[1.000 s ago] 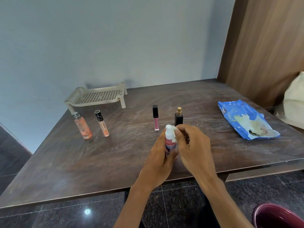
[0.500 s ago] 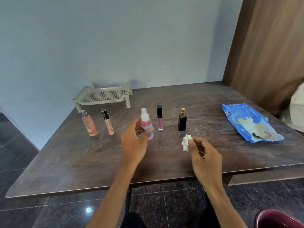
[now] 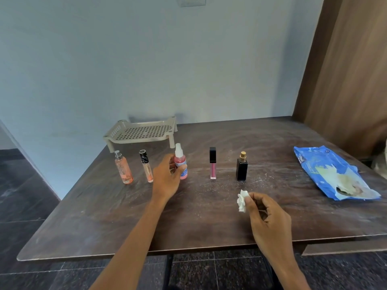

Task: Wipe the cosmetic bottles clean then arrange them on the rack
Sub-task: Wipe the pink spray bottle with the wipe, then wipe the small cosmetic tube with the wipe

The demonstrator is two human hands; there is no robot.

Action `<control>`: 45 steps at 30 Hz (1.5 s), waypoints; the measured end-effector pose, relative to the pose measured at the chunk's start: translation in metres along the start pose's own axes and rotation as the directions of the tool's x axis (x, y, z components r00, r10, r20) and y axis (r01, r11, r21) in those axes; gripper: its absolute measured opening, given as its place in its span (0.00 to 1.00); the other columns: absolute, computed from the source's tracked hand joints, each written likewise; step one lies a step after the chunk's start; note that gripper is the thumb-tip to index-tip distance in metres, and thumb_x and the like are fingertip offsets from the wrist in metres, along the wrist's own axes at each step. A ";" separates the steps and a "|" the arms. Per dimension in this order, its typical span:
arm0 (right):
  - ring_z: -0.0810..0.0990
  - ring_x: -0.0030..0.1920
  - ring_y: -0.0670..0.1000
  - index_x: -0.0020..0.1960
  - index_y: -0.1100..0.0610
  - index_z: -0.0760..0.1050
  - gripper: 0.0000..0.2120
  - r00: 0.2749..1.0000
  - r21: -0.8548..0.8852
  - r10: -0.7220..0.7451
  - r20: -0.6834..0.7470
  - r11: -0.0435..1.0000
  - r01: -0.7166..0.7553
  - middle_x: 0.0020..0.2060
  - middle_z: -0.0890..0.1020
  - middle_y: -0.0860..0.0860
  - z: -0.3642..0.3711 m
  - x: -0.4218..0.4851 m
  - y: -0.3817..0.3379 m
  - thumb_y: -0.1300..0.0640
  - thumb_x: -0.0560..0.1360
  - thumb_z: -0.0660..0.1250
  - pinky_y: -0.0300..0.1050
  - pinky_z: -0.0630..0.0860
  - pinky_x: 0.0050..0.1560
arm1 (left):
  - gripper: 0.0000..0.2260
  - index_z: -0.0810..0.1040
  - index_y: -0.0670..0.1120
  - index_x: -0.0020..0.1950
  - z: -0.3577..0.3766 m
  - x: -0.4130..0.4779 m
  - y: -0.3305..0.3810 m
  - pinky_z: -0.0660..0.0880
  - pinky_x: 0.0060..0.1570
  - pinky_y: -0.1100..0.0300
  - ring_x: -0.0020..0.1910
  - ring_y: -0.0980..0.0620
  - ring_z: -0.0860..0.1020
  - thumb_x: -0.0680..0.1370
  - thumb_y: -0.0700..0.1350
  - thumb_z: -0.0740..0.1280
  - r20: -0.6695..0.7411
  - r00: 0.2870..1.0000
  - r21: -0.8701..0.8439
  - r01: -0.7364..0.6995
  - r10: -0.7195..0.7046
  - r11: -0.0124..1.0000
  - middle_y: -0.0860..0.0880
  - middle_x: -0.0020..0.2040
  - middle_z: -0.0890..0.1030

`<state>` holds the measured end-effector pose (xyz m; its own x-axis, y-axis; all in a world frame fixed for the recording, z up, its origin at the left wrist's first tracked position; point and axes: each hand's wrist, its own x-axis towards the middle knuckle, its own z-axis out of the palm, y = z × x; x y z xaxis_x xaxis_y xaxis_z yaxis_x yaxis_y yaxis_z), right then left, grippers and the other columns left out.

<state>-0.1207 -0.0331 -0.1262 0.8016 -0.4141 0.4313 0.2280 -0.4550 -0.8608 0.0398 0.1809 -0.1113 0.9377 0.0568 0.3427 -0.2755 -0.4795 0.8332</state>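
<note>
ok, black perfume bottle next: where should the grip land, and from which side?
Probably the square body of the black bottle, below the gold sprayer. It stands upright with flat faces, so come from the near side and pinch its left and right faces; the lip gloss stands apart, leaving room.

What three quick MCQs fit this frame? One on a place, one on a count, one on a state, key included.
1. Where is the rack? A. At the far left of the table. B. At its right edge. C. At its near edge.
2. How many cosmetic bottles show? A. Three. B. Five. C. Seven.
3. What is the right hand doing? A. Lying flat, empty. B. Pinching a crumpled white wipe. C. Gripping the rack.

Key: 1 A, it stands at the far-left corner. 2 B, the peach bottle, black-capped tube, lip gloss and black bottle stand; the left hand holds the pink spray bottle. 3 B, the wipe sticks out above its thumb.
</note>
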 end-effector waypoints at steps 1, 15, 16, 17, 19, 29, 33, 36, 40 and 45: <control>0.81 0.42 0.38 0.46 0.44 0.79 0.07 1.000 0.000 0.001 0.000 1.000 -0.001 0.40 0.82 0.35 0.000 0.000 0.000 0.56 0.77 0.68 0.28 0.74 0.42 | 0.17 0.76 0.42 0.66 0.000 0.000 -0.002 0.74 0.62 0.58 0.59 0.51 0.78 0.78 0.41 0.72 0.008 1.000 0.004 0.000 0.000 1.000 0.46 0.63 0.81; 0.81 0.43 0.38 0.46 0.44 0.79 0.05 0.999 -0.001 0.027 0.018 1.000 -0.027 0.40 0.83 0.40 -0.002 -0.001 0.001 0.53 0.77 0.68 0.28 0.74 0.44 | 0.19 0.77 0.46 0.68 -0.015 -0.039 0.005 0.76 0.57 0.66 0.56 0.61 0.79 0.78 0.47 0.72 -0.189 0.979 0.028 -0.076 0.080 0.997 0.56 0.58 0.80; 0.81 0.43 0.38 0.47 0.44 0.79 0.04 0.999 -0.001 0.029 0.020 1.000 -0.029 0.39 0.83 0.40 -0.002 -0.001 0.001 0.53 0.77 0.67 0.28 0.74 0.44 | 0.15 0.79 0.47 0.64 -0.019 -0.046 0.005 0.78 0.51 0.68 0.50 0.63 0.81 0.78 0.47 0.72 -0.291 0.949 0.036 -0.115 0.120 0.993 0.56 0.55 0.82; 0.81 0.43 0.38 0.47 0.44 0.79 0.04 0.999 0.000 0.033 0.021 0.999 -0.033 0.40 0.83 0.40 -0.002 -0.001 0.001 0.53 0.77 0.67 0.27 0.74 0.44 | 0.11 0.79 0.47 0.61 -0.025 -0.052 0.007 0.78 0.44 0.70 0.46 0.62 0.81 0.79 0.47 0.71 -0.388 0.909 0.050 -0.143 0.152 0.988 0.55 0.52 0.83; 0.81 0.43 0.38 0.47 0.46 0.80 0.04 0.999 -0.002 0.035 0.021 0.999 -0.035 0.40 0.83 0.40 -0.002 -0.002 0.001 0.53 0.77 0.67 0.26 0.73 0.43 | 0.09 0.79 0.46 0.59 -0.038 -0.054 0.008 0.76 0.38 0.69 0.43 0.58 0.79 0.80 0.46 0.70 -0.524 0.829 0.104 -0.168 0.198 0.980 0.53 0.51 0.82; 0.81 0.43 0.38 0.48 0.47 0.80 0.03 0.999 -0.002 0.043 0.025 0.999 -0.043 0.40 0.83 0.41 -0.002 -0.002 -0.001 0.54 0.77 0.68 0.25 0.73 0.42 | 0.17 0.76 0.41 0.70 -0.072 0.004 -0.007 0.80 0.57 0.43 0.57 0.41 0.82 0.82 0.41 0.66 -0.405 0.870 0.327 -0.151 0.283 0.933 0.40 0.61 0.82; 0.80 0.44 0.38 0.46 0.43 0.78 0.05 0.999 -0.002 0.033 0.028 0.999 -0.033 0.39 0.83 0.41 -0.002 -0.003 -0.004 0.54 0.76 0.68 0.25 0.72 0.42 | 0.16 0.76 0.43 0.71 -0.071 0.007 -0.004 0.80 0.53 0.55 0.49 0.46 0.83 0.83 0.42 0.64 -0.330 0.902 0.363 -0.151 0.279 0.920 0.42 0.54 0.84; 0.80 0.44 0.38 0.45 0.41 0.77 0.08 0.999 -0.003 0.028 0.030 1.000 -0.028 0.38 0.83 0.40 -0.002 -0.003 -0.006 0.54 0.76 0.68 0.25 0.73 0.42 | 0.14 0.80 0.42 0.67 -0.071 0.009 -0.005 0.81 0.55 0.51 0.47 0.47 0.84 0.83 0.44 0.64 -0.297 0.917 0.394 -0.136 0.266 0.909 0.43 0.53 0.86; 0.81 0.44 0.38 0.45 0.42 0.78 0.06 0.999 0.004 0.032 0.026 0.999 -0.032 0.38 0.83 0.39 -0.002 -0.003 -0.005 0.54 0.76 0.68 0.25 0.73 0.42 | 0.12 0.83 0.44 0.62 -0.072 0.009 -0.001 0.80 0.56 0.47 0.48 0.48 0.85 0.82 0.46 0.67 -0.288 0.933 0.382 -0.095 0.216 0.919 0.45 0.53 0.87; 0.81 0.43 0.38 0.46 0.42 0.78 0.05 0.999 0.006 0.034 0.031 0.999 -0.034 0.39 0.83 0.40 -0.003 -0.004 -0.005 0.53 0.76 0.68 0.26 0.73 0.42 | 0.10 0.85 0.45 0.59 -0.080 -0.005 0.020 0.77 0.47 0.72 0.38 0.63 0.80 0.80 0.44 0.70 -0.325 0.940 0.257 -0.020 0.106 0.966 0.50 0.49 0.87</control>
<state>-0.1265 -0.0318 -0.1226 0.8257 -0.4045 0.3931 0.2036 -0.4362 -0.8765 0.0122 0.2413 -0.0616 0.7836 0.2871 0.5510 -0.2303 -0.6896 0.6867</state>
